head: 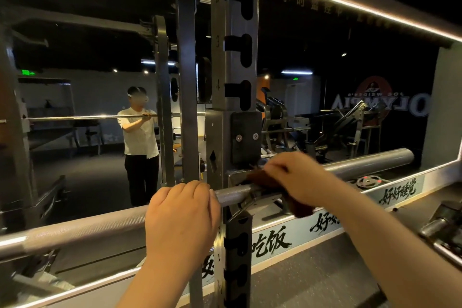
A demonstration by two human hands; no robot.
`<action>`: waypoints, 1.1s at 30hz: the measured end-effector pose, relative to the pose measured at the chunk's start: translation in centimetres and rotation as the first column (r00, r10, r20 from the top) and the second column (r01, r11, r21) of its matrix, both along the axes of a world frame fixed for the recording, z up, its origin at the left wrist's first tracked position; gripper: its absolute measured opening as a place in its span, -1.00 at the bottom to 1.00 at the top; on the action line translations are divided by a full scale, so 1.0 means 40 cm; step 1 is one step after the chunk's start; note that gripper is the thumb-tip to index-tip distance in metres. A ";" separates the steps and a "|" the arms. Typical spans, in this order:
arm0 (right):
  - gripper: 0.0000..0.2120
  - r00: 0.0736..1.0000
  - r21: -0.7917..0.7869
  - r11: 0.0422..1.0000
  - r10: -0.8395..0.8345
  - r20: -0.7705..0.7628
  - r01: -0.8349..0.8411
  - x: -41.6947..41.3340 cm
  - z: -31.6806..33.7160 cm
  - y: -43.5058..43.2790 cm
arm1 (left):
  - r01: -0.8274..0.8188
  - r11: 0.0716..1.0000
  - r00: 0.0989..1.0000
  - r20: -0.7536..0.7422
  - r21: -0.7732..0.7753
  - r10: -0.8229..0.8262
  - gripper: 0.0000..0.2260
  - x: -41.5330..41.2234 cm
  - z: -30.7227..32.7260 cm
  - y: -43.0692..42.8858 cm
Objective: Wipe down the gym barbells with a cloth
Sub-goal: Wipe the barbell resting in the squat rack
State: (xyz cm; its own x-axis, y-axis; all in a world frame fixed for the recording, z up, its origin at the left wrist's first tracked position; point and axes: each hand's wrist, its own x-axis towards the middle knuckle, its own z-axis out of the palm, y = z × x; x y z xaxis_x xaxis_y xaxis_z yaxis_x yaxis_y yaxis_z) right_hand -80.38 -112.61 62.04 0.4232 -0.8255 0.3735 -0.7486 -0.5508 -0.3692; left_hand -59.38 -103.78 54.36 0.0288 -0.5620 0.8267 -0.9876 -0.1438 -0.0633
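1. The fingers (197, 191) of my left hand (182, 217) are curled over the bar (82, 230), clamped on its knurled shaft just left of the rack upright (235, 57).
2. The fingers (277, 165) of my right hand (297, 177) are bent down round a brown cloth (301, 207), pressing it onto the bar just right of the upright.
3. Both hands sit knuckles up; a fold of the cloth hangs below my right wrist.
4. The bar lies across the rack, rising from lower left to its thick sleeve (370, 162) at the right.
5. Behind it, a mirror (75, 170) shows a person (140, 132) in a white top holding a bar, with gym machines (350, 122) beyond.
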 end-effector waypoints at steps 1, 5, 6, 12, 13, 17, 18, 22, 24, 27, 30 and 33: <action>-0.83 0.999 0.002 1.000 0.031 -0.029 -0.031 0.019 -0.017 0.005 | -0.001 1.000 1.000 -0.001 -0.005 0.001 -0.67 -0.001 0.000 0.000; -0.81 0.988 -0.069 0.986 0.153 -0.019 -0.153 0.048 -0.018 0.020 | -0.002 1.000 1.000 0.009 -0.018 0.003 -0.61 -0.005 0.001 -0.002; -0.82 0.986 -0.034 0.986 0.166 -0.008 -0.166 0.036 -0.014 0.011 | -0.001 1.000 1.000 0.012 -0.020 0.001 -0.61 -0.004 0.002 0.000; -0.76 0.996 0.007 0.998 0.061 -0.071 -0.061 0.015 -0.024 -0.021 | -0.004 1.000 1.000 -0.003 0.002 0.004 -0.64 -0.003 0.001 0.000; -0.77 0.993 -0.030 0.996 0.081 -0.084 -0.084 0.028 -0.023 -0.018 | -0.006 1.000 1.000 -0.001 0.008 0.006 -0.65 -0.002 0.001 0.000; -0.83 0.963 -0.114 0.957 0.258 -0.076 -0.266 0.051 -0.014 0.011 | -0.006 1.000 1.000 0.012 0.012 0.005 -0.67 0.006 -0.001 0.002; -0.83 0.956 -0.116 0.950 0.283 -0.083 -0.291 0.049 -0.014 0.017 | -0.002 1.000 1.000 0.011 0.018 0.001 -0.67 0.005 -0.001 0.001; -0.79 0.949 -0.036 0.950 0.306 -0.070 -0.309 0.048 -0.019 0.015 | -0.007 0.999 1.000 -0.007 0.051 0.008 -0.64 0.004 0.002 0.000; -0.77 0.963 -0.028 0.966 0.254 -0.094 -0.257 0.044 -0.021 0.006 | 0.001 0.998 1.000 -0.001 0.059 -0.001 -0.65 0.007 0.003 0.004; -0.71 0.985 -0.042 0.987 0.154 -0.078 -0.158 0.031 -0.028 -0.014 | 0.036 0.997 0.999 0.013 0.074 -0.037 -0.65 0.020 0.003 0.023; -0.67 0.995 -0.048 0.996 0.066 -0.071 -0.069 0.031 -0.019 -0.023 | 0.045 0.998 0.999 -0.010 0.051 -0.044 -0.63 0.051 -0.008 0.057; -0.71 0.987 -0.142 0.987 0.089 0.136 -0.070 0.054 0.007 0.012 | 0.003 1.000 1.000 -0.006 0.000 -0.003 -0.61 0.079 -0.027 0.080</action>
State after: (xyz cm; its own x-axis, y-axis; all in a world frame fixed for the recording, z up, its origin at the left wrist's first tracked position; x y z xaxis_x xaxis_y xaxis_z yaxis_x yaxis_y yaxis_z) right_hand -78.21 -112.12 62.32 0.4203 -0.7286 0.5408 -0.6462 -0.6587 -0.3853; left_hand -56.22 -100.58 53.28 0.0320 -0.5618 0.8267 -0.9883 -0.1411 -0.0576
